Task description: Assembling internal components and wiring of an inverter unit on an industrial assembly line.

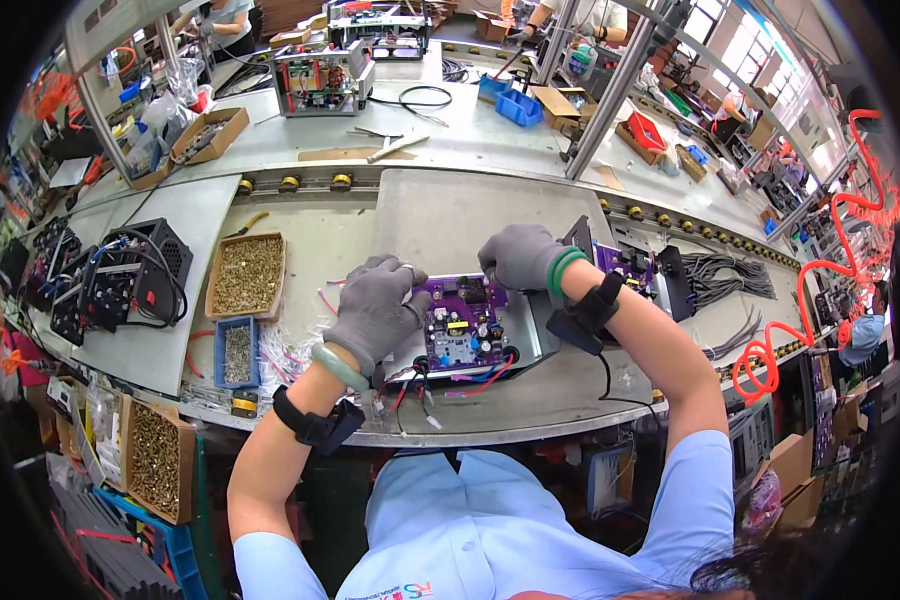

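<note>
Head view: a person's two grey-gloved hands work over a bench at the centre of the frame.
Purple circuit board: the rectangular purple board crowded with small components [465, 325] lies at the centre, inside a shallow silver-grey metal chassis [538, 338].
Left hand: the grey-gloved left hand [375, 310] is at the board's left edge, fingers bent; whether they pinch anything cannot be told.
Right hand: the grey-gloved right hand [525, 260] is curled near the board's upper right corner, its fingertips hidden; its grip cannot be told.
Wires: thin red and blue wires [495, 374] run along the chassis's lower edge.
Screw containers: left of centre, a tan open box of brass-coloured screws [250, 272] sits above a small blue plastic bin of silvery pieces [237, 355].
Left side: a black open-framed unit with looping cables [135, 285] rests on the bench.
Right of centre: a second purple board [625, 265] lies near a bundle of dark grey cables [725, 278].
</note>
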{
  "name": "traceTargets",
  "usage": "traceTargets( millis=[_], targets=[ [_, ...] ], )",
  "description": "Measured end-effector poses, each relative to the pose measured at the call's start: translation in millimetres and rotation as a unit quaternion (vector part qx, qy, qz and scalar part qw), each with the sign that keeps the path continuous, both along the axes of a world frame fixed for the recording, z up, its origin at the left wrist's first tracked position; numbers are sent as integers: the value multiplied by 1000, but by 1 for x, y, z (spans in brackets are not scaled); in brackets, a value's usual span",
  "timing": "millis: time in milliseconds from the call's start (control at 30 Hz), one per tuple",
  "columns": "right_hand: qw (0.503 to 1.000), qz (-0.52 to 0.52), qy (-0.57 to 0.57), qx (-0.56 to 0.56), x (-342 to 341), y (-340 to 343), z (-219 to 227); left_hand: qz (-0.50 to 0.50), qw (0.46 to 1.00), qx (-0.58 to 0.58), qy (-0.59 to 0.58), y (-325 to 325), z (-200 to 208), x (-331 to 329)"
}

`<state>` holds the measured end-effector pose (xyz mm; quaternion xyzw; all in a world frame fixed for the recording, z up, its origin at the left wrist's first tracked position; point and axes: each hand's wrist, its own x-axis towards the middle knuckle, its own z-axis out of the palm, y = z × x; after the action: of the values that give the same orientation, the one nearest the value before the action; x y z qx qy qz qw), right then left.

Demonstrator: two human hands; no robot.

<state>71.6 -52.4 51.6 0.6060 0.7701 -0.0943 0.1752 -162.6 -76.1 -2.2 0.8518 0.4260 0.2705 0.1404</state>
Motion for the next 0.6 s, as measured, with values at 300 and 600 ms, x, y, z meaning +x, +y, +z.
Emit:
traceTargets(
  millis=[300,600],
  targets=[
    [987,123,-105,-13,-24,14,6,9,1000,0,-17,-1,-2,-1],
    [956,211,-184,-88,-39,36,5,18,1000,0,-25,0,-2,1]
  ],
)
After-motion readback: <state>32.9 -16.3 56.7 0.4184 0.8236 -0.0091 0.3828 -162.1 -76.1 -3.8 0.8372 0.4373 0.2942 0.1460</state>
